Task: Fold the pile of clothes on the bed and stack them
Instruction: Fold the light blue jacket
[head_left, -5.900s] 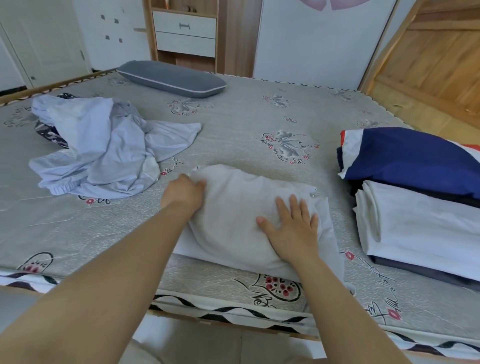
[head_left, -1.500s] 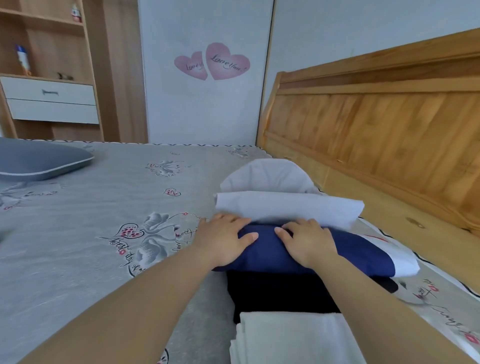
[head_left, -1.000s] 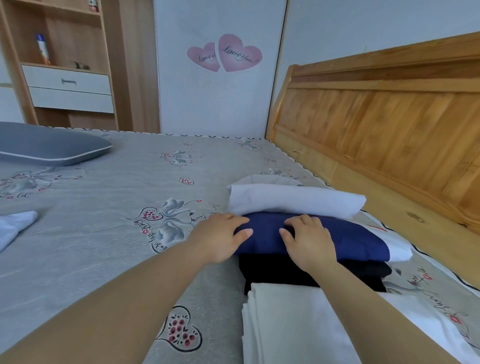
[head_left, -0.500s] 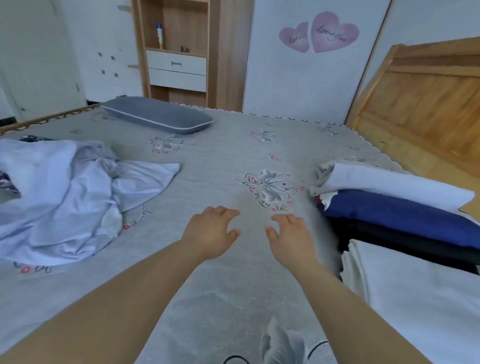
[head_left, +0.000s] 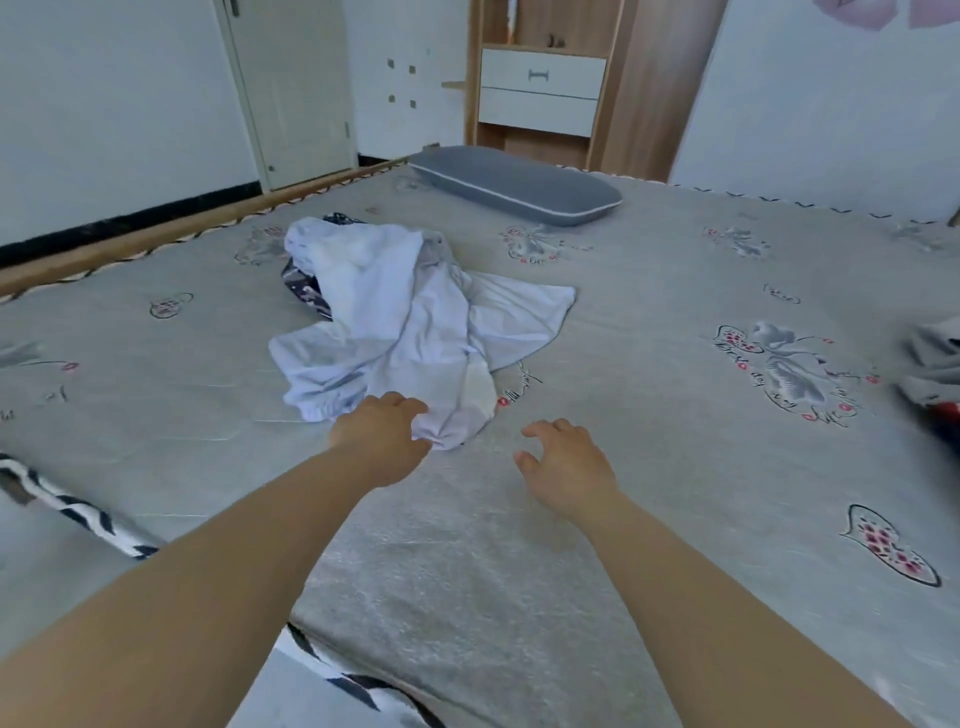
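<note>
- The person is leaning over the near edge of the grey, flower-printed bed cover (head_left: 649, 415), both bare arms reaching out across it.
- A crumpled heap of pale lavender-blue cotton clothing (head_left: 410, 317) is lying toward the left half of the bed, midway between the near edge and the far edge, with a dark patterned garment (head_left: 304, 288) peeking out from under its left side.
- The left hand (head_left: 382, 439) is touching the nearest corner of the pale heap, fingers curling onto the bunched hem; whether it is truly pinching the fabric is hard to tell from here, since the knuckles are hiding the fingertips.
- The right hand (head_left: 566, 465) is hovering just above the bare cover, near the heap but apart from it, fingers loosely spread and holding nothing.
- A sliver of the folded stack (head_left: 932, 364) is showing at the right edge of the bed, well apart from the heap.
- A flat grey pillow with white piping (head_left: 514, 184) is resting by the far edge.
- The cloth is looking thin, light and limp, so it will likely be sagging and trailing when lifted rather than keeping any shape.
- A sound hold is probably going to be two points along one hem or waistband, one per hand, so the piece is hanging open and coming free of the dark garment beneath.
</note>
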